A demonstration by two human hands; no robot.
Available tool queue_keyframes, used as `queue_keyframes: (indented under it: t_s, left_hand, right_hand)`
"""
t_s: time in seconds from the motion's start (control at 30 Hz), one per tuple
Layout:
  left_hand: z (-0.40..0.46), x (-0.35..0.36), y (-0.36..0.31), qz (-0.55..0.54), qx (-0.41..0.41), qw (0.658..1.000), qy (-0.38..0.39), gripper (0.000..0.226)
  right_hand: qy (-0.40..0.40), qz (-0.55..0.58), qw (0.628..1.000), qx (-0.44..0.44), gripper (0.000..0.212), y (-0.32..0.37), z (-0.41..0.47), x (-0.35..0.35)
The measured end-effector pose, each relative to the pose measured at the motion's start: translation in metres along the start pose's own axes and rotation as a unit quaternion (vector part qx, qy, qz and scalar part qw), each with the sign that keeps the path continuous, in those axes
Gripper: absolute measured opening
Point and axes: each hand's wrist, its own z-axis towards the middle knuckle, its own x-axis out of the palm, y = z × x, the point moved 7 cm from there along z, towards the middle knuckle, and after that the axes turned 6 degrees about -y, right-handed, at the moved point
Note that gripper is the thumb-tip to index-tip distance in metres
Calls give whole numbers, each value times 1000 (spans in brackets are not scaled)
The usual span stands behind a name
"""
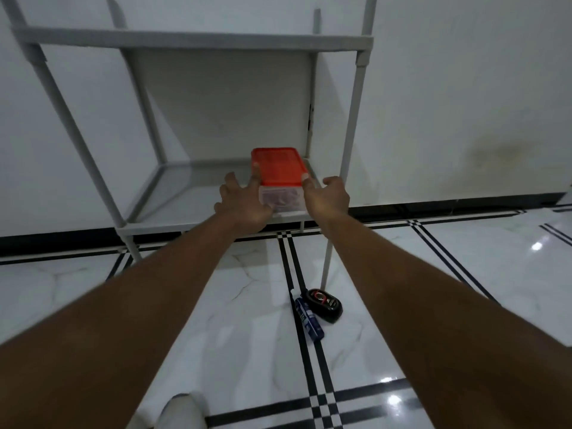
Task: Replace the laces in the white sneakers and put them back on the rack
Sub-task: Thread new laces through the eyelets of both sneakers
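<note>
A clear plastic box with an orange lid (280,168) sits on the right part of the lower shelf of a grey rack (173,196). My left hand (244,202) holds the box's left side, with a finger reaching onto the lid's edge. On the box's right side, my right hand (328,198) grips it, thumb at the lid's corner. At the bottom edge, the toe of a white sneaker (182,411) shows.
A dark blue tube (308,318) and a black bottle with a red label (325,305) lie on the white marble floor by the rack's right front leg (328,258). An upper shelf (192,41) spans overhead. The white wall stands right behind the rack.
</note>
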Motion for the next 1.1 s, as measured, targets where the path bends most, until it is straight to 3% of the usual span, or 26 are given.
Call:
queue_keyframes:
  t_s: [0.07,0.1,0.17,0.2,0.27,0.43,0.57,0.7,0.8,0.87,0.9,0.97,1.1]
  left_hand:
    - [-25,-17,-11,-62,33,993,-93,85]
    - [-42,-24,-13,-132,36,983,-120,67]
    - [-79,-21,-7,-309,-31,948,-74,25]
    - [-104,-13,-4,-369,-71,926,-28,17]
    - [-148,-4,0,-407,-89,908,33,15]
    - [-246,12,37,-463,-132,873,77,17]
    - [-312,31,91,-419,-191,883,96,17]
    - [-381,54,169,-322,-259,906,92,14]
    - [-420,69,231,-85,-275,954,79,31]
    - [-443,72,257,106,-269,956,56,45]
    - [-451,71,262,150,-263,952,46,50]
    - [-457,75,263,165,-256,951,48,54]
    - [-440,94,268,116,-223,962,102,45]
  right_hand:
    - [-26,11,1000,-7,46,0,-19,-18]
    - [-31,25,999,-5,37,0,-34,-27]
    - [-15,53,998,17,19,-8,-74,-36]
    - [0,59,998,31,13,-15,-100,-39]
    - [34,69,996,52,11,-27,-149,-40]
    - [77,84,989,98,13,-63,-253,-42]
    - [106,26,988,110,17,-100,-316,-45]
    - [202,-83,972,86,12,-138,-381,-28]
    - [305,-165,937,43,19,-163,-424,-6]
    - [376,-212,902,17,36,-177,-454,9]
    - [411,-229,882,7,42,-184,-467,18]
    - [460,-260,849,-13,40,-200,-490,38]
    - [489,-259,833,-18,51,-241,-500,64]
